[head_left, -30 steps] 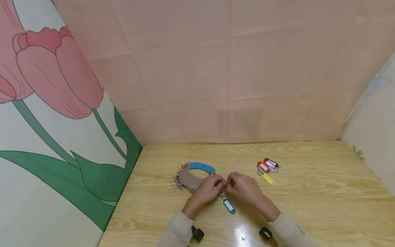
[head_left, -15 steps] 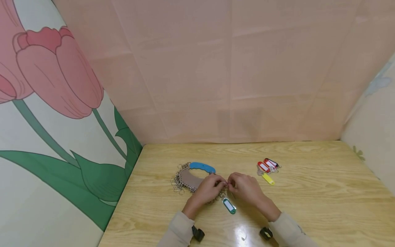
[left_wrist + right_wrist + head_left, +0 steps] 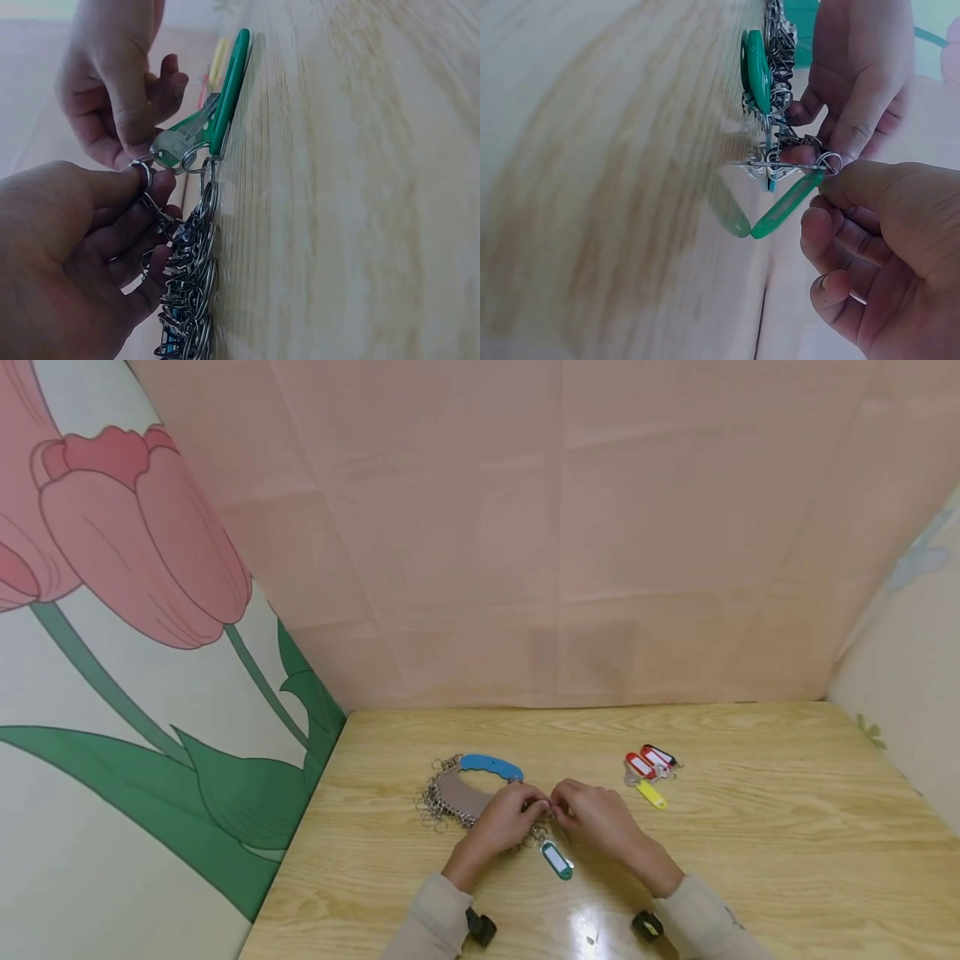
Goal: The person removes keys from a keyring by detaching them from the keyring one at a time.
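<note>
A key holder ring lies flat, with a blue grip, a brownish plate and several metal rings along its rim. My left hand rests over its right side and pinches a small metal ring. Close against it, my right hand pinches a key ring bearing a key and a green key tag. The two small rings meet at the fingertips; whether they are linked I cannot tell. Another green key tag hangs from the holder toward me.
To the right on the wooden table lie two red key tags, a black one and a yellow one, with keys. A pink cloth stands behind the table, and a tulip-print panel at the left.
Both hands stay in nearly the same place. My right hand's fingertips shift very slightly left, toward the left hand.
</note>
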Available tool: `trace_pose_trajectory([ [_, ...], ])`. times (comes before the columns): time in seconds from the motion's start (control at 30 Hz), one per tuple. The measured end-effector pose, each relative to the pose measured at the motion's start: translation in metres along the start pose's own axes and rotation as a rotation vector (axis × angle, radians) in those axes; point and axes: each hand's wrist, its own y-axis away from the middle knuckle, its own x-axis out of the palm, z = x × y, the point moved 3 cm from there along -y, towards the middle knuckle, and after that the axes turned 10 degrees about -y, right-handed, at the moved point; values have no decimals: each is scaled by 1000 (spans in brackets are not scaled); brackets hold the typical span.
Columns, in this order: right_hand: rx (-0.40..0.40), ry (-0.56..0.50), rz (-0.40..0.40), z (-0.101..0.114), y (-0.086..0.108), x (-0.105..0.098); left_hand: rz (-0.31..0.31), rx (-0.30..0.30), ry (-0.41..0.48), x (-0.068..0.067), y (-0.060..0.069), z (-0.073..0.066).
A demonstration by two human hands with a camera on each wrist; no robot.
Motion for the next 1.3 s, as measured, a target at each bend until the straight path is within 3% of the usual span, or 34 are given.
trace_pose_trajectory([
  [0.5,307,-144,115,1,-1,0,-21,-36,-11,2,1,-2],
  [0.87,355,-181,89,4,-2,4,-22,-56,-7,1,0,-3],
  [1.3,476,-311,90,4,0,5,-37,-49,26,2,0,-1],
])
